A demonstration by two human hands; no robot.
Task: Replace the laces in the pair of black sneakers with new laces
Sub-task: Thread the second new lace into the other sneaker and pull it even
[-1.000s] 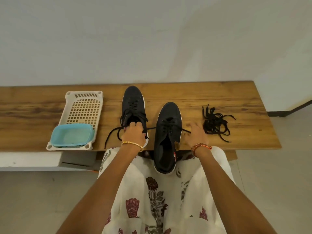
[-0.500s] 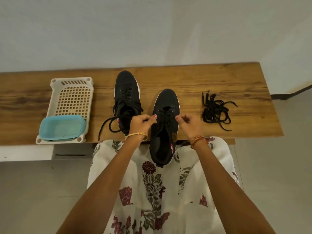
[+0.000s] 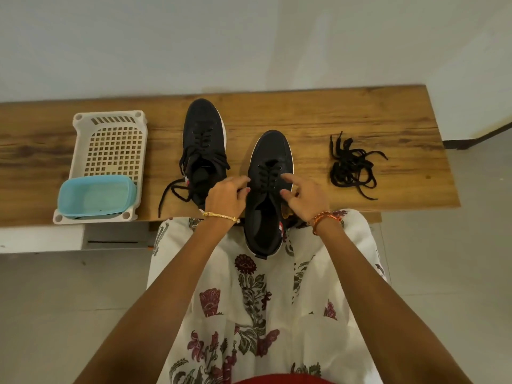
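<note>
Two black sneakers stand on the wooden bench (image 3: 360, 115). The left sneaker (image 3: 203, 128) has its lace loosened, with ends trailing off its near left side. The right sneaker (image 3: 273, 151) is laced and its heel overhangs the bench edge above my lap. My left hand (image 3: 225, 194) is at this shoe's left eyelet row, thumb and curled fingers pinching its lace there. My right hand (image 3: 303, 199) is at the right eyelet row, index finger and thumb spread apart and touching the shoe. A bundle of loose black laces (image 3: 352, 167) lies to the right.
A white perforated plastic basket (image 3: 110, 120) sits on the bench's left part, with a light blue tub (image 3: 97, 196) in its near end. The wall runs close behind the bench. My lap in floral cloth is under the right sneaker's heel.
My left hand left the left sneaker and came to the right one. Both hands drew in from the stretched-out lace ends to the right sneaker's eyelets, and my right fingers spread open.
</note>
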